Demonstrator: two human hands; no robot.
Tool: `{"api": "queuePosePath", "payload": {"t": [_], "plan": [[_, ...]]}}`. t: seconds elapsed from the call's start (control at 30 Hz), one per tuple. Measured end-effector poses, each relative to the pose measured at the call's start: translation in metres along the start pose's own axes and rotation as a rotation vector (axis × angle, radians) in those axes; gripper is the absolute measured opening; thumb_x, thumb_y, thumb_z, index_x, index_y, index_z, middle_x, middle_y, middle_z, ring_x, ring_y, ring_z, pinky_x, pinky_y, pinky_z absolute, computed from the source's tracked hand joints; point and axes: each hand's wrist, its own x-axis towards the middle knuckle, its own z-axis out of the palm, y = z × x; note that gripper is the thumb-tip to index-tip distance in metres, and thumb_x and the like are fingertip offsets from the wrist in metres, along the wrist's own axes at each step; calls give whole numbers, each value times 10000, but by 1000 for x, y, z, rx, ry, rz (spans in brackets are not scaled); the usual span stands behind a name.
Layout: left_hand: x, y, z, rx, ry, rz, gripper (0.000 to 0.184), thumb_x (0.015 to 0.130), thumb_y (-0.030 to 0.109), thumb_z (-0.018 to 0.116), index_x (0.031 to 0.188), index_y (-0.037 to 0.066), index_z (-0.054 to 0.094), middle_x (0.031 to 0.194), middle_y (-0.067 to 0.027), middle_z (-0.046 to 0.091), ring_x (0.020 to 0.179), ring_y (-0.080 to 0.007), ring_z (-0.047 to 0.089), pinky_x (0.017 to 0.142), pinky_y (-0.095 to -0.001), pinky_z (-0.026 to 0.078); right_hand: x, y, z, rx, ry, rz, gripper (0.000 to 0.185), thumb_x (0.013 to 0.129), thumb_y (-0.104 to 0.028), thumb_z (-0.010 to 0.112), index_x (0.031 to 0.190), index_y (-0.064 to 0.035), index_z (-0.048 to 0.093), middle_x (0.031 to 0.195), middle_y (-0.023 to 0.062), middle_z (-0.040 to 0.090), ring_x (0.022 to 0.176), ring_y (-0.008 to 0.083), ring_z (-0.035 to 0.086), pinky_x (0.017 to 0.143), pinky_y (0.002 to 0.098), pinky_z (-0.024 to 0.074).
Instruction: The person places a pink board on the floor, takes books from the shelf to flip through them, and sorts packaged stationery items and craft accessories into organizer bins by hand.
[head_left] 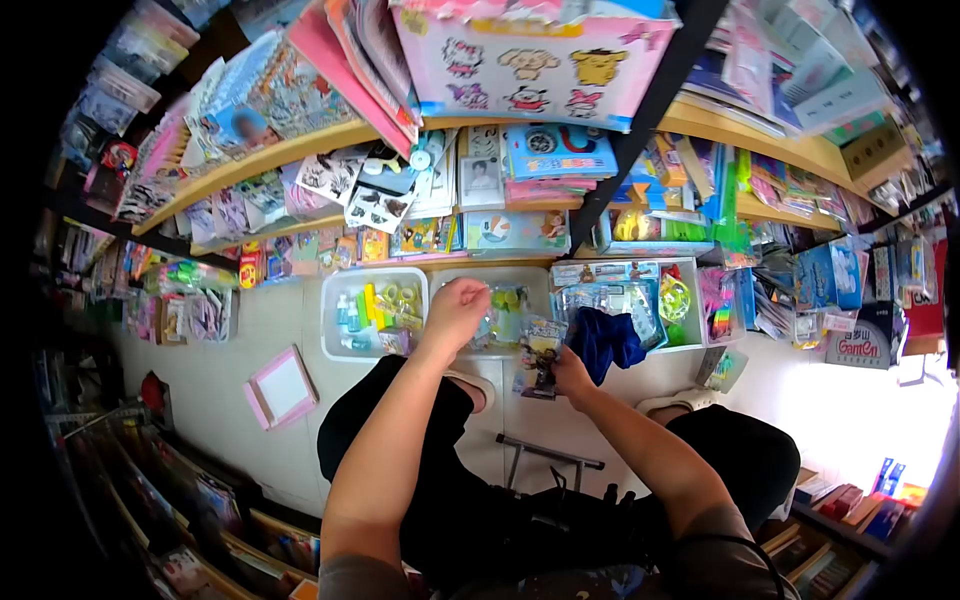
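My right hand (572,376) grips a small printed plastic packet (541,350) with dark figures on it, held over the front edge of the middle bin. Above that clear bin (450,280) hovers my left hand (462,303), its fingers curled together; whatever they hold, if anything, is hidden. Small yellow-green packaged items (510,300) lie inside the bin. Just right of the packet, a bunched dark blue cloth (607,340) rests over the edge of a white box (683,300) with blue packs in it.
A white bin (335,325) of bottles and yellow items stands left. Shelves (300,150) packed with stationery rise ahead, with a dark post (635,150) between them. A pink-edged tray (281,388) lies on the floor. A metal-framed stool (550,452) sits between my legs.
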Motion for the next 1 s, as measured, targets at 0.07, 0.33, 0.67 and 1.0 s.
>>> {"api": "queuePosePath", "payload": {"t": [0.07,0.33,0.67,1.0], "plan": [[-6,13,7,215,-29,134,232,825,186,582,987,21,561,870,-86,631,761,-153,597,676,-260,469,11,0,5,-67,14,81,377,803,8,391,1168,-62,452,1013,112,568,900,243,559,760,346,451],[-44,44,14,389,-18,276,240,816,150,591,1006,14,535,864,-122,624,812,-209,619,676,-297,490,96,5,29,-215,75,-37,442,793,-138,496,1212,-38,398,989,215,571,944,351,542,807,374,417],[-55,44,8,422,63,240,239,824,143,576,1013,0,541,847,-98,616,765,-178,596,642,-274,480,62,25,14,-388,-42,-59,167,774,-140,566,847,9,587,705,137,613,656,227,615,592,286,472],[-47,53,23,413,61,328,227,822,141,571,997,-1,549,835,-97,615,744,-167,591,639,-269,475,-6,-25,-65,-954,727,-166,373,636,-196,670,960,-75,532,1035,137,519,993,323,484,788,447,405]]}}
